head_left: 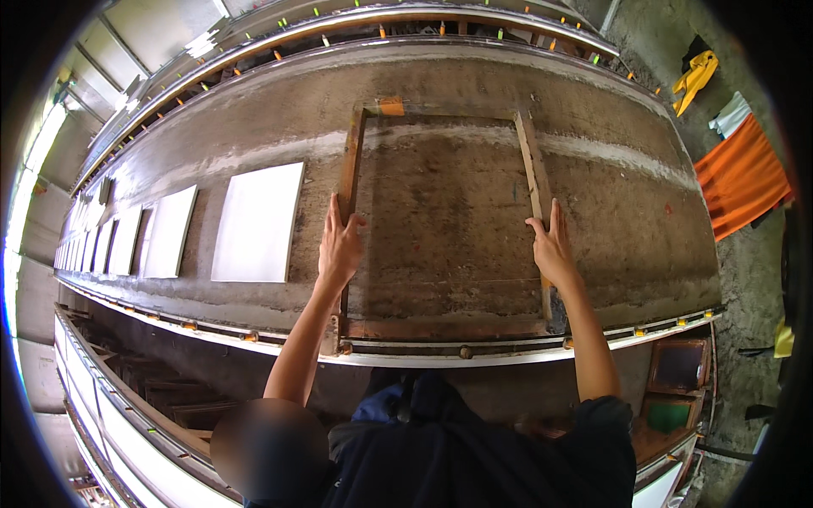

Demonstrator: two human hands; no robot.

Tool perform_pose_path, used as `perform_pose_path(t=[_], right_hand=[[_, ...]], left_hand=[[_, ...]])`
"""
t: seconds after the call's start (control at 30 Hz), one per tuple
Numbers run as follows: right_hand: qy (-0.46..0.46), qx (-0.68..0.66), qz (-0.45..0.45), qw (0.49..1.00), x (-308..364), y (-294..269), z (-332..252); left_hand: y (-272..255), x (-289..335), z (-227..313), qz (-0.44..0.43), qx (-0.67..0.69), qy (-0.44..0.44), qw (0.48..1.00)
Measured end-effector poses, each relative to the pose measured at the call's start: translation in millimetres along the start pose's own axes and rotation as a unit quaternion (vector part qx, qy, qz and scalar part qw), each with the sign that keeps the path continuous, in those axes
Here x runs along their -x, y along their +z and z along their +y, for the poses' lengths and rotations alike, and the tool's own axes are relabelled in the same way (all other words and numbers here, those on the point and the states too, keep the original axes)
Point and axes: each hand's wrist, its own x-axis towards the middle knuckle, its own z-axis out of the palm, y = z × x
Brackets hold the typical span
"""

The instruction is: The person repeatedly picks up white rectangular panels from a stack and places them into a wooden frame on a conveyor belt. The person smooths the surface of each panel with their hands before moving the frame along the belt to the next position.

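A large rectangular wooden frame [348,169] lies on the long brown table [627,245] in front of me. Worn, stained wood makes up its side rails, and an orange patch marks its far rail. Its near rail runs along the table's front edge. The table's brown shows through the middle; I cannot tell whether a mesh is stretched there. My left hand [340,250] grips the left rail, index finger stretched along it and thumb toward the inside. Around the right rail, my right hand [555,254] is closed the same way.
White rectangular panels [257,224] lie in a row to the left of the frame. A rail with small orange and green markers [382,32] borders the far side. Orange cloth [743,182] hangs at the right. Below the near edge stand framed pieces [680,364].
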Motion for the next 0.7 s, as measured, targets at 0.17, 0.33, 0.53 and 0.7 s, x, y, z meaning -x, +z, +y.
perform_pose_path(t=[0.17,0.33,0.53,0.7], right_hand=[[-0.022,-0.029,0.031,0.999,-3,4,7],[0.045,-0.040,-0.051,0.997,13,-35,-20],[0.090,-0.007,-0.137,0.986,37,-77,-134],[-0.120,-0.196,-0.024,0.973,58,-50,-259]], left_hand=[[-5,18,9,-0.015,-0.025,0.007,1.000],[-25,56,-13,-0.055,0.215,0.045,0.974],[-92,98,-29,0.032,0.353,0.036,0.934],[-127,125,-79,0.093,0.362,-0.044,0.926]])
